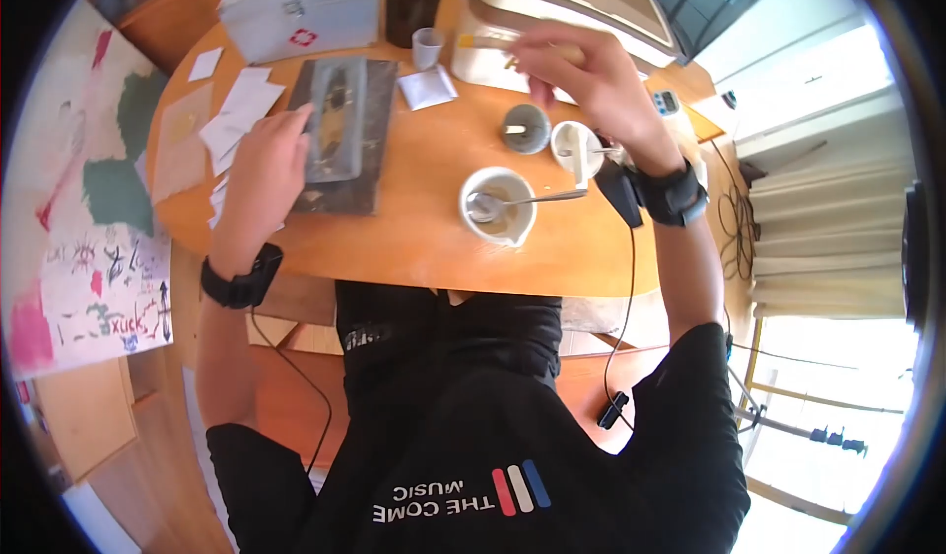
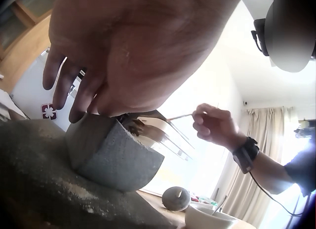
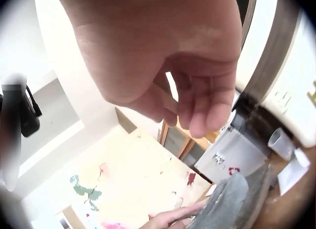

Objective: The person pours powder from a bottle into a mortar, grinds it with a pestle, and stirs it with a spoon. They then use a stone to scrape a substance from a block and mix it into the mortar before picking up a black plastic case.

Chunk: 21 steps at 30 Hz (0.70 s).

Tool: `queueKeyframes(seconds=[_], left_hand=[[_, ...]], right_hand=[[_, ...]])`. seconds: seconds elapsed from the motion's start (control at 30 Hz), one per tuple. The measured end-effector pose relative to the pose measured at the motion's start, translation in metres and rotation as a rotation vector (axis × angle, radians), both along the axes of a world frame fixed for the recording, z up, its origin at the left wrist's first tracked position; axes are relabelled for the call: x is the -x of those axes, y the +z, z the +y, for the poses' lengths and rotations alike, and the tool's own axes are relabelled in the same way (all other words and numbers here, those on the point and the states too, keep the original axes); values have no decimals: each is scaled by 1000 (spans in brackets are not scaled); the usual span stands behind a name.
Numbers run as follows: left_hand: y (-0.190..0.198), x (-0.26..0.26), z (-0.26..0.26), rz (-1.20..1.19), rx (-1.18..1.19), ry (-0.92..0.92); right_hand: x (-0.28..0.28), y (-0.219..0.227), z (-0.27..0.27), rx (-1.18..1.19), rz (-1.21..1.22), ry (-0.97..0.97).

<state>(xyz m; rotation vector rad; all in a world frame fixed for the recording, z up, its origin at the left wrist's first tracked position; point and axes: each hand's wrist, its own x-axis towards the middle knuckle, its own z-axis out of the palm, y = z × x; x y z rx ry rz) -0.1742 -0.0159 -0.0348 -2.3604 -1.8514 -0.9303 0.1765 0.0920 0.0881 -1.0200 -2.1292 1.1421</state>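
Observation:
A grey, hollowed block with brown and dark patches inside lies on a dark slab. My left hand is at the block's left edge, its fingers fairly straight and loosely spread in the left wrist view. Raised over the back right of the table, my right hand pinches a thin, stick-like tool, which points left towards the block. The tool's exact kind is too small to tell. In the right wrist view the right fingertips come together well above the block.
A white bowl with a spoon stands near the front edge. Behind it are a grey round pot and a white cup. A metal case, dark bottle, plastic cup and white papers lie around.

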Motion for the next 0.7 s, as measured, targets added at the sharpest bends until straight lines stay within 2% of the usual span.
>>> queueKeyframes(seconds=[0.03,0.13,0.2,0.3,0.37,0.4,0.5,0.7], left_hand=[[5,-1,0,9,29,9],[17,-4,2,62,88,41],[25,-6,6,85,144,44],[37,-10,16,148,216,52],[45,-20,19,182,279,90],[48,-24,20,199,292,94],[52,-32,23,235,336,128],[51,-34,22,248,341,139]], right_hand=[[-29,0,-2,-23,-21,26],[-105,-16,-19,-6,-68,-151],[-149,-49,-27,-83,-41,-292],[-187,-100,-44,-188,-185,-362],[-187,-114,-58,-268,-247,-346],[-183,-120,-63,-288,-180,-350],[-178,-136,-69,-311,-189,-377],[-175,-159,-58,-222,-116,-375]])
